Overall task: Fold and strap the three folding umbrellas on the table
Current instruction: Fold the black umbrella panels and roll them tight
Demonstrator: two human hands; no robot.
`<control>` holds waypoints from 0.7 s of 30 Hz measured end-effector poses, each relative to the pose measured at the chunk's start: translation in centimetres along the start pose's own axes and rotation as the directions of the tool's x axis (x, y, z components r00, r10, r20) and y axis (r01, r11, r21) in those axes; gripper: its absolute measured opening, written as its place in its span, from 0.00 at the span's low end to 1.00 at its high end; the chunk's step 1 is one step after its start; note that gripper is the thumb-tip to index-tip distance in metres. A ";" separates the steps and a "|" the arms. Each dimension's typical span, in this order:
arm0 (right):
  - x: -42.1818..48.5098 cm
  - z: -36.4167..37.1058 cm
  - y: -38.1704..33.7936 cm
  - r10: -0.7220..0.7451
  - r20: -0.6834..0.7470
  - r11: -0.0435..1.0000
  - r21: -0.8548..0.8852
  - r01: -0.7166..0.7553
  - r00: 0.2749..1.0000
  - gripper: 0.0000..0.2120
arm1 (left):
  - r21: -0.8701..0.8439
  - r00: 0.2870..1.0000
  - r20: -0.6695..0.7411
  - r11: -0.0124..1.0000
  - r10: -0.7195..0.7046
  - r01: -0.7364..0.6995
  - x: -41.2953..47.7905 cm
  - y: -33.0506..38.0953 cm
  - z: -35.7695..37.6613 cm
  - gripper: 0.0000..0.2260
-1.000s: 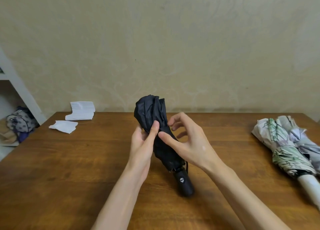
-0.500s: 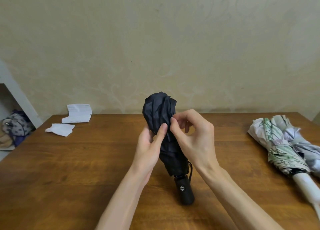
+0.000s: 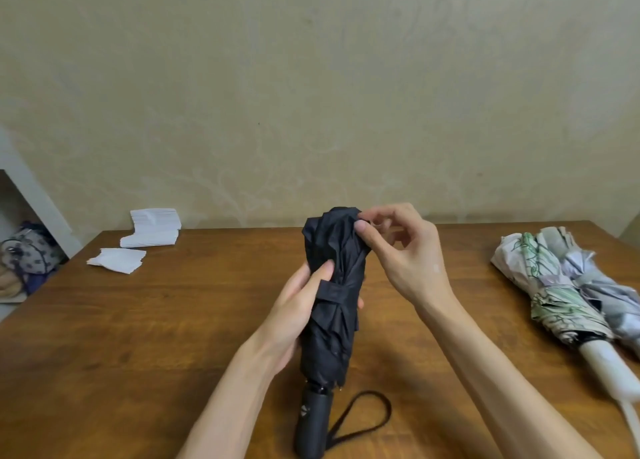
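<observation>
A black folding umbrella (image 3: 332, 320) stands nearly upright in the middle, its handle (image 3: 311, 424) toward me with a wrist loop (image 3: 363, 417) lying on the table. A black strap (image 3: 334, 292) runs across its bundled canopy. My left hand (image 3: 298, 306) grips the canopy at the strap, thumb on the fabric. My right hand (image 3: 398, 251) pinches the folds at the umbrella's top end. A leaf-patterned umbrella (image 3: 543, 285) and a pale grey one (image 3: 609, 292) lie side by side at the right, loosely gathered.
The wooden table (image 3: 173, 320) reaches back to a beige wall. White paper stacks (image 3: 152, 230) and a loose sheet (image 3: 117, 259) lie at the back left. A white shelf (image 3: 31, 195) with bags (image 3: 27, 254) stands beyond the left edge.
The black umbrella has swung more upright and come closer to me, showing its strap and wrist loop. My right hand moved up to its top end; my left hand slid down to the strap.
</observation>
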State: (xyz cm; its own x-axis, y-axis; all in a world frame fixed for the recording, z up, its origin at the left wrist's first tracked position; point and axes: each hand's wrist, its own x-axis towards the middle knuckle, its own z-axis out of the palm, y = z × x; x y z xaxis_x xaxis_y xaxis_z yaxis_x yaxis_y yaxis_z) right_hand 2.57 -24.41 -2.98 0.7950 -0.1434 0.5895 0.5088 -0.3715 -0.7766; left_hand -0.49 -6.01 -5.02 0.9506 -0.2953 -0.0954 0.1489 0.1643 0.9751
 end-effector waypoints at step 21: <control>-3.6 0.6 -1.1 0.464 0.541 0.716 0.237 -0.657 0.702 0.29 | 0.101 0.977 -0.102 0.979 0.187 -0.177 1.0 -0.5 -1.6 0.33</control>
State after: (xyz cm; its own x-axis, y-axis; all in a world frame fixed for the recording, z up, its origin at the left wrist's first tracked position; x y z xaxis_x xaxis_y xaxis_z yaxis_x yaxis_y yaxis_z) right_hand -0.59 -22.98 -4.39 0.9725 0.2228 -0.0673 -0.0793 0.0455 -0.9958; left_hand 0.80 -4.89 -5.88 0.9844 -0.1621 0.0688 -0.0499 0.1184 0.9917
